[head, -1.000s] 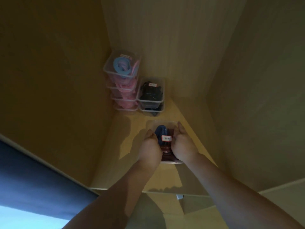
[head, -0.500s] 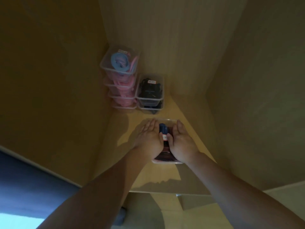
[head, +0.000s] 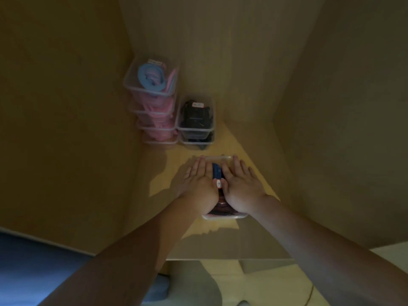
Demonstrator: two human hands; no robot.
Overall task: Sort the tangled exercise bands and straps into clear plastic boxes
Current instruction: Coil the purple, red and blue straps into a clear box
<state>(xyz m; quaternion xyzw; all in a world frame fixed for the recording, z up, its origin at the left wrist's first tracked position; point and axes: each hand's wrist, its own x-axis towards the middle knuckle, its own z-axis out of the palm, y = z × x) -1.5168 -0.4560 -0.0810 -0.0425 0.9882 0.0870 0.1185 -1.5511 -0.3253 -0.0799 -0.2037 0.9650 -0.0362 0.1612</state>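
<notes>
At frame centre, a clear box (head: 223,216) of blue and reddish bands is pressed on its top by the left hand (head: 199,180) and right hand (head: 241,182), which are laid flat with fingers straight, gripping nothing. Even pressure from both palms is advised, so that the box is slid squarely toward the stacked boxes (head: 152,100) at upper left.

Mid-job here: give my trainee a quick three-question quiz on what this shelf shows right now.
1. True or false: the left hand and right hand both lie flat on the front box.
2. The contents of the box stack in the back corner are mostly: A) black B) pink C) green?
3. Fill in: the black-strap boxes stand to the ___ of that stack.
Key: 1 true; 2 B; 3 right.
</notes>
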